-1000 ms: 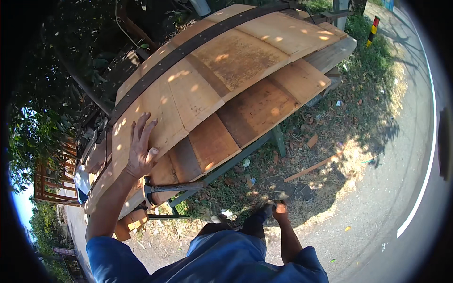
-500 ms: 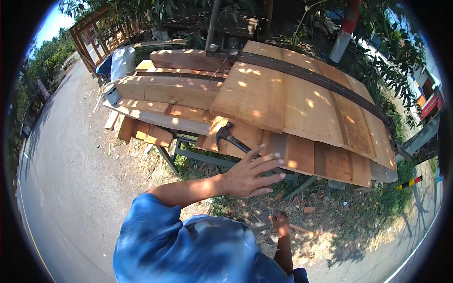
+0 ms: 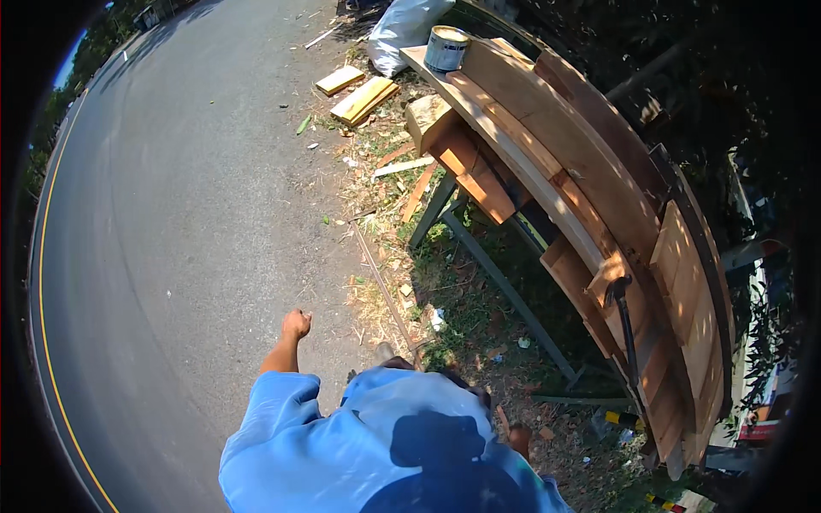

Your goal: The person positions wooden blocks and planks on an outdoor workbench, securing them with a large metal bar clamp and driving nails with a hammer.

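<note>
My left hand (image 3: 297,324) hangs over the edge of the road on the left, fingers curled in and nothing visible in them. Low beside my body is my right hand (image 3: 519,439), small and dark; its fingers are too unclear to read. A claw hammer (image 3: 627,329) with a black handle lies on the stacked wooden boards (image 3: 547,111) to the right, apart from both hands. Wider joined planks (image 3: 684,256) rest at the stack's far side. An open paint can (image 3: 446,50) stands on the far end of the stack.
A green metal trestle (image 3: 505,299) supports the boards. Several short wood offcuts (image 3: 363,100) and scraps lie on the dry grass. A white sack (image 3: 402,34) stands beyond them. The asphalt road (image 3: 188,214) runs along the left.
My view has swung left, toward the road, so the stack now sits on the right. My left hand, spread near the hammer before, is now away from the boards and curled.
</note>
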The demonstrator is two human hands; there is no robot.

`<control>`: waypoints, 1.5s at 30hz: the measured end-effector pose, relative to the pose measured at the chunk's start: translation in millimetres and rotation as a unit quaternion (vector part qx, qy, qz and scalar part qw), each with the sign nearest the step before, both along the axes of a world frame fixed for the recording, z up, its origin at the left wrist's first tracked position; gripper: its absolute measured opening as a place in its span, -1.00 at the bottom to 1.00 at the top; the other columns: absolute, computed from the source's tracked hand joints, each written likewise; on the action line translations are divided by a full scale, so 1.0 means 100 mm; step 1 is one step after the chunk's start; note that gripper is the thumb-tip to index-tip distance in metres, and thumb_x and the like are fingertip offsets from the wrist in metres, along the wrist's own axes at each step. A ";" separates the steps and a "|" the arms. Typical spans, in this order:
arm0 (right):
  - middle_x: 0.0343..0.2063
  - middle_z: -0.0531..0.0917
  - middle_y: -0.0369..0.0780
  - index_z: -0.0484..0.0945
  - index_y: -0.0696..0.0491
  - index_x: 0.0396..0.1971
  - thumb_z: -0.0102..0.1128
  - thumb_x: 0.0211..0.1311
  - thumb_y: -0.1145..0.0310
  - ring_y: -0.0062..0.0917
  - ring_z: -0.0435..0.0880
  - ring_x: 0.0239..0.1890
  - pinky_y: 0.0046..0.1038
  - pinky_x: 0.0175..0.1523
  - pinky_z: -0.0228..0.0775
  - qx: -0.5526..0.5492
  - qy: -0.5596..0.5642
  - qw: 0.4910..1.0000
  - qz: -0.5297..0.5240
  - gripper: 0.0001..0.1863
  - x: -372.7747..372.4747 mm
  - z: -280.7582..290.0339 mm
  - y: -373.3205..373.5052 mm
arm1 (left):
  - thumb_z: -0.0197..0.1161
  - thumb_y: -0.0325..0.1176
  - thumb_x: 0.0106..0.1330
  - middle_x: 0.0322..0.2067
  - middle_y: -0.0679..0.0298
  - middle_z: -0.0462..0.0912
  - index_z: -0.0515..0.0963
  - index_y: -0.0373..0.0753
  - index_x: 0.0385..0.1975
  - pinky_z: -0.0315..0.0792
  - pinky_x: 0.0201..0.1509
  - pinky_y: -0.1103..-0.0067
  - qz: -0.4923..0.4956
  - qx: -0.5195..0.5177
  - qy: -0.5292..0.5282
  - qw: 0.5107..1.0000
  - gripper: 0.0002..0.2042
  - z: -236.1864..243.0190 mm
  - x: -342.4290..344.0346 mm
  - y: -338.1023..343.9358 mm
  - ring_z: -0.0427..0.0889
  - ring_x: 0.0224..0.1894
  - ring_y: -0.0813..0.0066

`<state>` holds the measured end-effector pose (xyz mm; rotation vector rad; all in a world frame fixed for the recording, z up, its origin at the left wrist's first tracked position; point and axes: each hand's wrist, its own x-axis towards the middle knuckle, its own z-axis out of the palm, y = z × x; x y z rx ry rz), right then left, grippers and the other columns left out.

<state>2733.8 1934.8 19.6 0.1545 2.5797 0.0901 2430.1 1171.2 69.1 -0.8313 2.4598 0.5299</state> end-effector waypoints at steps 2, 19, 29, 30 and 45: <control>-0.29 0.67 0.03 0.67 0.13 -0.18 0.22 0.15 0.25 -0.12 0.66 -0.20 -0.08 -0.10 0.49 -0.066 -0.093 0.986 -0.118 -0.69 -0.03 -0.01 -0.53 | 0.19 -0.03 0.31 0.07 -0.10 0.59 0.56 -0.33 0.05 0.44 0.22 0.27 -0.006 0.006 -0.032 0.999 -0.51 0.24 0.26 -0.58 0.54 0.17 -0.01; -0.18 0.72 -0.04 0.67 0.06 -0.12 0.29 0.13 0.18 -0.17 0.70 -0.09 -0.28 0.03 0.51 -0.238 -0.073 0.969 0.000 -0.64 -5.43 -0.09 -3.89 | 0.20 -0.13 0.37 -0.34 0.19 0.62 0.51 -0.29 -0.04 0.52 -0.40 0.39 0.488 0.258 0.070 0.831 -0.64 -0.68 0.56 -1.33 0.65 -0.33 0.37; -0.08 0.66 0.03 0.58 0.05 0.05 0.18 0.19 0.23 -0.08 0.61 0.03 -0.18 0.15 0.44 -0.340 -0.058 0.914 0.213 -0.57 -8.60 0.20 -8.14 | 0.21 -0.15 0.37 -0.39 0.19 0.64 0.54 -0.29 -0.17 0.48 -0.46 0.44 0.494 0.139 -0.007 0.858 -0.70 0.17 -0.37 -3.08 0.64 -0.40 0.35; -0.06 0.65 0.03 0.57 0.06 0.05 0.18 0.20 0.23 -0.09 0.61 0.04 -0.18 0.15 0.44 -0.389 -0.053 0.889 0.235 -0.58 -8.81 0.42 -8.61 | 0.19 -0.15 0.38 -0.39 0.19 0.64 0.54 -0.29 -0.17 0.48 -0.46 0.44 0.551 0.141 0.062 0.820 -0.71 0.17 -0.59 -3.22 0.64 -0.40 0.35; -0.13 0.68 0.07 0.63 0.07 -0.01 0.15 0.18 0.24 -0.05 0.62 0.01 -0.18 0.15 0.45 0.010 -0.132 0.968 0.211 -0.60 -10.80 -0.52 -8.33 | 0.17 -0.17 0.38 -0.43 0.16 0.63 0.55 -0.33 -0.25 0.48 -0.44 0.36 0.422 0.294 -0.071 0.855 -0.71 -0.70 -3.81 -5.63 0.60 -0.41 0.35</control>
